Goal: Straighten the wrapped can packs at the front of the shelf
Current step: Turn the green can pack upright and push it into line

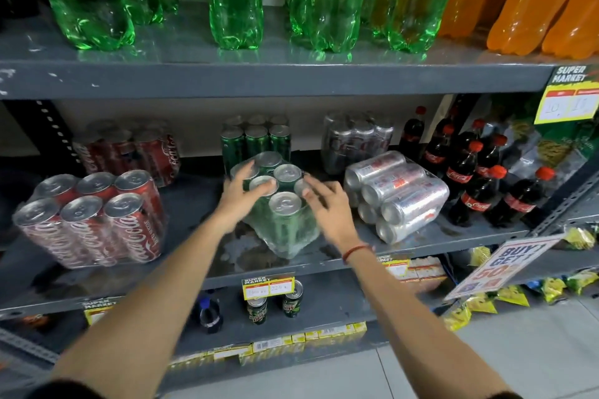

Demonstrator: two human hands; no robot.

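Observation:
A wrapped pack of green cans [285,217] stands upright at the front middle of the grey shelf [194,275], turned corner-first toward me. My left hand [241,194] lies on its left top cans with fingers spread. My right hand [327,204] touches the pack's right top edge, fingers apart. A wrapped pack of red cola cans [94,217] stands upright at the front left, slightly angled. A wrapped pack of silver cans [397,193] lies on its side at the front right.
More wrapped can packs, red [129,149], green [256,136] and silver [356,136], stand at the back of the shelf. Dark cola bottles [473,178] crowd the right end. Green and orange bottles fill the shelf above. A promo sign [499,269] sticks out at lower right.

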